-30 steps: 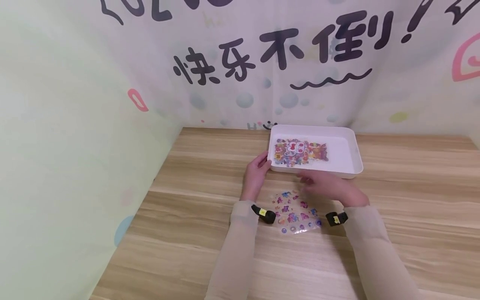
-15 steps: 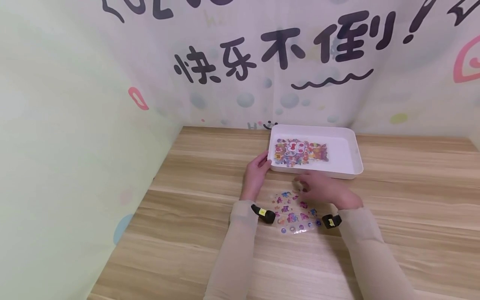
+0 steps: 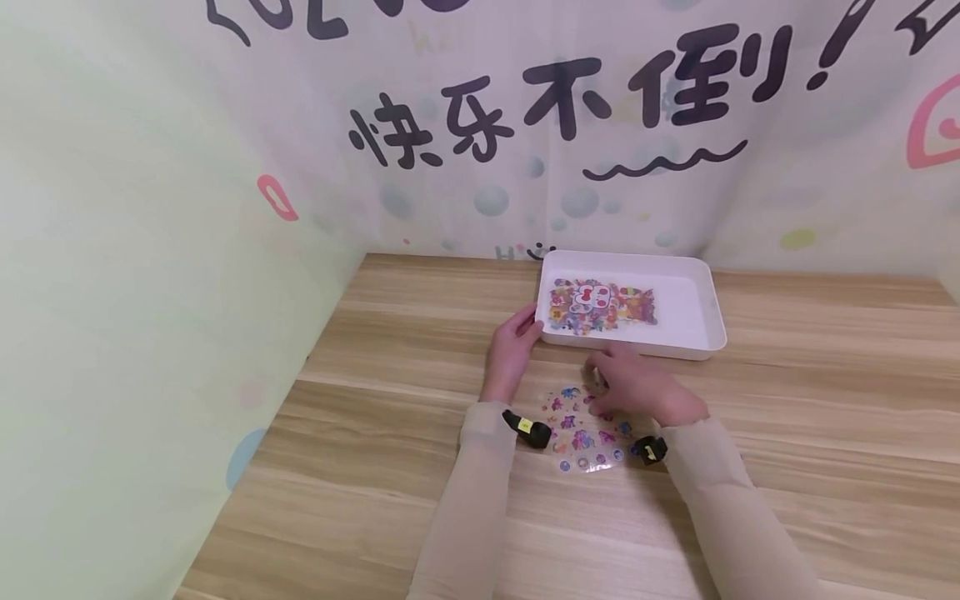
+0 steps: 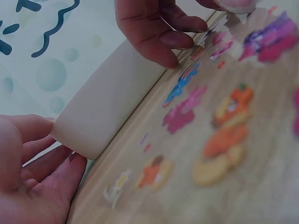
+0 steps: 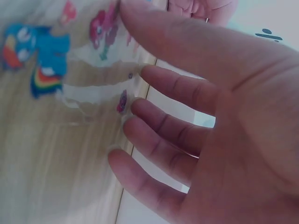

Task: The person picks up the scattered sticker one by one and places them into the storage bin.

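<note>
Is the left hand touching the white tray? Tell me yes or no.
Yes: in the left wrist view the left hand has its fingers against the corner of the white tray.

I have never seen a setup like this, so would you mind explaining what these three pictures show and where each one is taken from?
No machine here: a person works with bare hands, wearing three cameras. The wide picture comes from the head; the two close-ups come from the wrists, hence the blur. On the wooden table stands a white tray with a colourful sticker pack inside. The left hand touches the tray's near corner. The right hand, fingers relaxed, rests at the top edge of a clear sticker sheet lying flat on the table. Neither hand grips anything.
</note>
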A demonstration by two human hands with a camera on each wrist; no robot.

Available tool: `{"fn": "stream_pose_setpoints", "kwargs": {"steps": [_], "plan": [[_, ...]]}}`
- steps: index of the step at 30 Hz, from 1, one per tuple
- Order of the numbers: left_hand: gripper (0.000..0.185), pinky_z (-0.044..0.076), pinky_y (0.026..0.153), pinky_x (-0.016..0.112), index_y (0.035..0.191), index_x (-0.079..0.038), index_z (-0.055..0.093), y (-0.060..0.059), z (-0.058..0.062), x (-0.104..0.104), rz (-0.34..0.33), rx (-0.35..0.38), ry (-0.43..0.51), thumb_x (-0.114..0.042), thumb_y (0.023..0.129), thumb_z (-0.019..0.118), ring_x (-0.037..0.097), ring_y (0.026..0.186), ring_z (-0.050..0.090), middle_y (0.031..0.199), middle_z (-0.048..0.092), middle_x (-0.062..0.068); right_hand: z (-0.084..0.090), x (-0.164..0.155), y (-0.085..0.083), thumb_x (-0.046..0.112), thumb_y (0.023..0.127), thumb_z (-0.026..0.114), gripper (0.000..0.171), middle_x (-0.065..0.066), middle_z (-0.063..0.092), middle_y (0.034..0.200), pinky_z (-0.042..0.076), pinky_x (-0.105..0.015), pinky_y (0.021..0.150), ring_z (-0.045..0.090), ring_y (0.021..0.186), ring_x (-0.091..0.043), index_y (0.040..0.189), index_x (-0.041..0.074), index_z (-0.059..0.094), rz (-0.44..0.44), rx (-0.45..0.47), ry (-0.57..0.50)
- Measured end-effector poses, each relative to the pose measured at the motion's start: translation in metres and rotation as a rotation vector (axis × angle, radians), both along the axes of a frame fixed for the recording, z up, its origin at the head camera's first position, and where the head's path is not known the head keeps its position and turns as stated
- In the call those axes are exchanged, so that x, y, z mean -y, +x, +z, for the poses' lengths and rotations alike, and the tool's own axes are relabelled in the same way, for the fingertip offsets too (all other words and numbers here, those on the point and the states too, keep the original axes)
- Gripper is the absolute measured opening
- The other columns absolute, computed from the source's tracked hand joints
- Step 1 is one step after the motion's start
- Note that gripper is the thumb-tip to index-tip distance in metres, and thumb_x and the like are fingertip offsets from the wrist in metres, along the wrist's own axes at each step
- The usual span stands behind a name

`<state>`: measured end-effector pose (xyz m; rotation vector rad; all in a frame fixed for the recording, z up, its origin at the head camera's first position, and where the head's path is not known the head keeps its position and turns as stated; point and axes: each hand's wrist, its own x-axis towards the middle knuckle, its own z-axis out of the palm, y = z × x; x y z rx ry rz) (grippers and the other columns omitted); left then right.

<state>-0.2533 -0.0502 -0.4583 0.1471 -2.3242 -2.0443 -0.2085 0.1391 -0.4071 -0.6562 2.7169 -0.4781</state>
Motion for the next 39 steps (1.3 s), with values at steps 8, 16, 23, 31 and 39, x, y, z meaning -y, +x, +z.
{"fn": "stream_pose_setpoints", "kwargs": {"steps": [8, 16, 23, 31, 39], "plan": [[0.035, 0.044, 0.087, 0.019, 0.123, -0.030, 0.052, 0.000, -0.001, 0.000, 0.005, 0.002, -0.009, -0.027, 0.088, 0.056, 0.001, 0.107, 0.050, 0.121, 0.053, -0.012, -0.002, 0.000, 0.000, 0.028, 0.068, 0.077, 0.038, -0.003, 0.047, 0.099, 0.044, -0.035, 0.075, 0.042, 0.088, -0.021, 0.099, 0.014, 0.059, -0.001, -0.001, -0.003], [0.036, 0.044, 0.087, 0.019, 0.124, -0.030, 0.051, 0.000, -0.001, 0.000, 0.001, 0.008, -0.010, -0.028, 0.088, 0.055, 0.001, 0.108, 0.049, 0.123, 0.052, -0.011, -0.001, 0.004, 0.003, 0.026, 0.070, 0.076, 0.033, -0.004, 0.049, 0.096, 0.045, -0.036, 0.076, 0.044, 0.088, -0.020, 0.096, 0.013, 0.062, 0.007, -0.025, 0.005], [0.037, 0.044, 0.087, 0.019, 0.125, -0.028, 0.050, 0.000, -0.001, 0.000, 0.001, 0.001, -0.022, -0.027, 0.089, 0.055, 0.002, 0.108, 0.049, 0.123, 0.052, -0.011, -0.002, 0.005, 0.002, 0.027, 0.072, 0.074, 0.026, -0.002, 0.048, 0.093, 0.044, -0.033, 0.073, 0.042, 0.085, -0.020, 0.090, 0.014, 0.062, 0.002, -0.013, 0.035], [0.038, 0.043, 0.087, 0.018, 0.126, -0.027, 0.050, 0.000, 0.000, 0.000, -0.004, -0.008, -0.020, -0.029, 0.089, 0.055, 0.000, 0.108, 0.049, 0.123, 0.051, -0.012, -0.004, 0.001, -0.004, 0.026, 0.071, 0.075, 0.029, 0.000, 0.051, 0.085, 0.044, -0.030, 0.068, 0.046, 0.078, -0.018, 0.090, 0.013, 0.057, -0.003, 0.029, -0.023], [0.041, 0.043, 0.087, 0.017, 0.128, -0.023, 0.049, 0.001, 0.001, 0.000, -0.012, -0.013, 0.010, -0.028, 0.088, 0.056, 0.002, 0.109, 0.049, 0.124, 0.051, -0.010, -0.003, -0.007, -0.006, 0.020, 0.075, 0.071, 0.033, -0.001, 0.056, 0.087, 0.047, -0.033, 0.073, 0.052, 0.078, -0.017, 0.102, 0.008, 0.058, 0.004, 0.099, -0.131]]}}
